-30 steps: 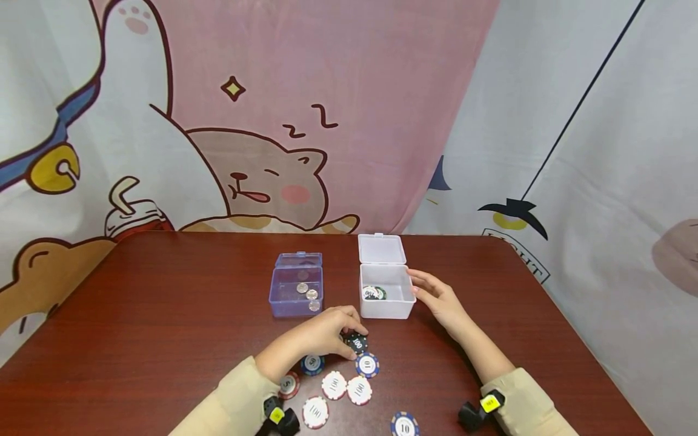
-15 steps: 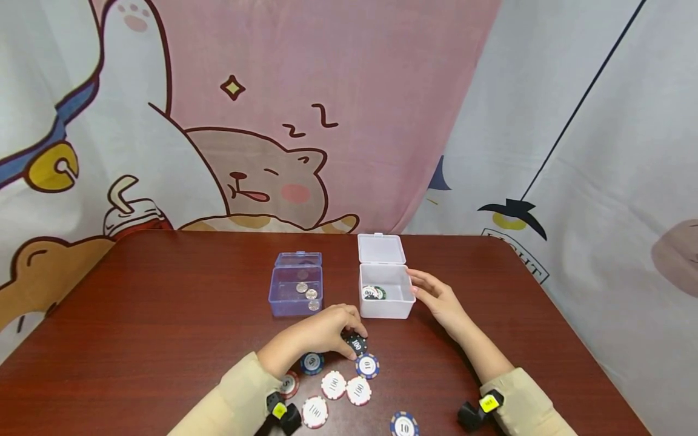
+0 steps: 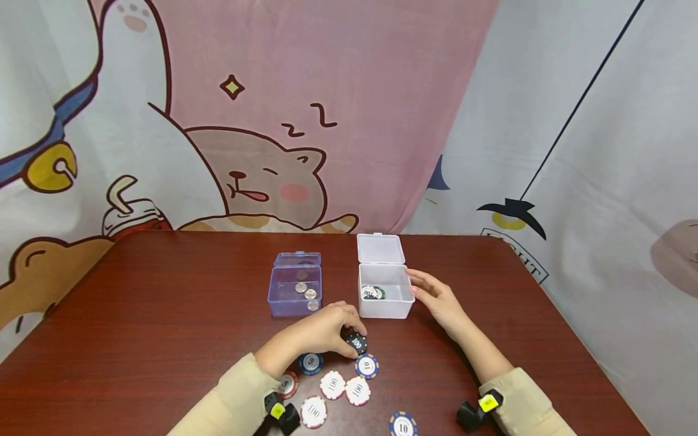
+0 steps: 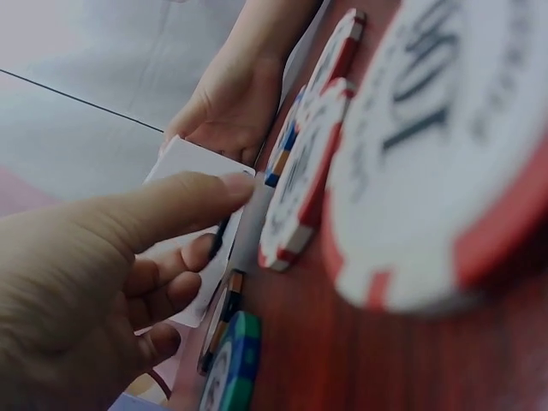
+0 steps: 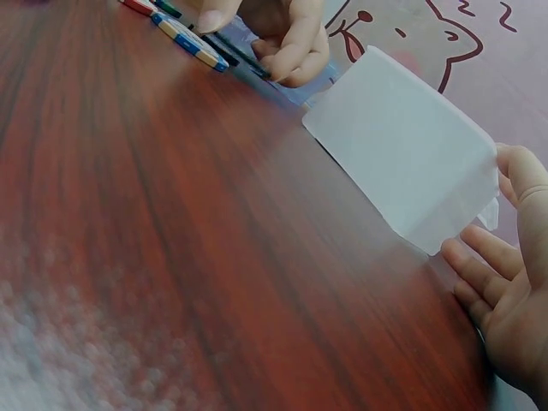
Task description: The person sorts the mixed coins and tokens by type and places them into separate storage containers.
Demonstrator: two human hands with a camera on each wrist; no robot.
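Under the left hand's [image 3: 322,332] fingertips lies the black chip [image 3: 356,343].

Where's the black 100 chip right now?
In the head view the black 100 chip lies on the table just in front of the white box, under the left hand's fingertips, with the blue 10 chip nearest it.

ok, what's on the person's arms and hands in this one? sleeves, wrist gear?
Both arms wear loose beige long sleeves, left sleeve and right sleeve, ending at the wrist. Each wrist carries a small black device with a yellow tag: the left wrist device, the right wrist device. The left hand and right hand are bare, without gloves; no rings or cables show.
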